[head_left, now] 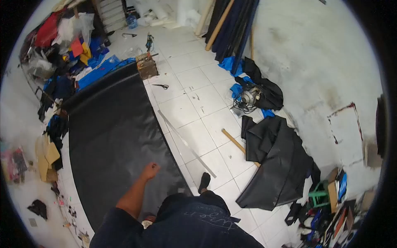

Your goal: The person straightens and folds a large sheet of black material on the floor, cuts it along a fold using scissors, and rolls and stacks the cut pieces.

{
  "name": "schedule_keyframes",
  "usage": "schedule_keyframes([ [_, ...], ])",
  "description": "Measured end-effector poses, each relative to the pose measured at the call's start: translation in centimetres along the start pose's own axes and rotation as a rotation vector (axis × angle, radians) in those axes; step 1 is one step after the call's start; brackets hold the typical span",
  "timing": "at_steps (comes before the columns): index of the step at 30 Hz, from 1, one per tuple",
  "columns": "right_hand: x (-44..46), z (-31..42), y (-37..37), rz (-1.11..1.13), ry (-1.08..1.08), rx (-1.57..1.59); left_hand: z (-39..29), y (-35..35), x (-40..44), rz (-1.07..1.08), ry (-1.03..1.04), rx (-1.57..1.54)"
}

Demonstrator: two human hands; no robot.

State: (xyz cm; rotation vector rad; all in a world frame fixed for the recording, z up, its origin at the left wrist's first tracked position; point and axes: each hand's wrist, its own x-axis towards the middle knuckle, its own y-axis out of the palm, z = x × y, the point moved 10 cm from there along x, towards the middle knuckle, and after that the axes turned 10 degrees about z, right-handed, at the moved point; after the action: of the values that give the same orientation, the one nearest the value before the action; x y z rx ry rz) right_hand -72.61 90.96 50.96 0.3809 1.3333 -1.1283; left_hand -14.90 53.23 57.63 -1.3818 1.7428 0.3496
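Gleaming dully, the rippled black sheet (118,132) lies under curled left fingers (153,168), grip unclear.

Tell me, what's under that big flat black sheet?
White floor tiles show along the edge of the black sheet. Whatever lies beneath its middle is covered, so I can't tell.

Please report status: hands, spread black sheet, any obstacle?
Left hand over spread black sheet, grip unclear; right hand out of view. Sheet lightly wrinkled. Long pale strip beside it.

Dark navy tee (178,231) at 6 o'clock, thin pale script lettering (221,219) on it; short sleeve (120,226) at 7; black footwear (204,181) at 6, sock or shoe unclear
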Motion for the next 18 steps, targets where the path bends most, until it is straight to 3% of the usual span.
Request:
schedule_keyframes([
  [2, 3.0, 3.0, -5.4, -0.016, -0.008, -0.069, -1.7, -0.2, 1.5, -0.128, 0.059, 0.009],
  [7, 12.2, 13.7, -26.0, -0.246, -0.01, -0.405, 1.6, 3.9, 4.8, -0.128, -0.053, 0.099],
  [9, 15.5, 22.3, -34.7, -0.389, -0.076, -0.494, 1.6, 5.0, 5.4, -0.123, -0.058, 0.087],
  [11, 18.2, 33.4, -40.1, -0.417, -0.296, -0.542, 2.6, 6.6, 6.3, 0.155, -0.32, 0.182],
  [12, 19.3, 39.3, -42.3, -0.409, -0.432, -0.564, 2.2, 6.2, 7.3, 0.146, -0.324, 0.154],
  [14, 20.6, 49.7, -44.1, -0.407, -0.526, -0.541, 5.8, 7.4, 12.3, 0.153, -0.215, 0.267],
  [17, 22.5, 65.1, -41.2, -0.287, -0.744, -0.501, 8.6, 9.5, 20.7, 0.132, 0.199, 0.79],
  [18, 23.3, 69.1, -37.9, -0.125, -0.722, -0.592, 5.5, 6.8, 21.2, 0.134, 0.115, 0.724],
])
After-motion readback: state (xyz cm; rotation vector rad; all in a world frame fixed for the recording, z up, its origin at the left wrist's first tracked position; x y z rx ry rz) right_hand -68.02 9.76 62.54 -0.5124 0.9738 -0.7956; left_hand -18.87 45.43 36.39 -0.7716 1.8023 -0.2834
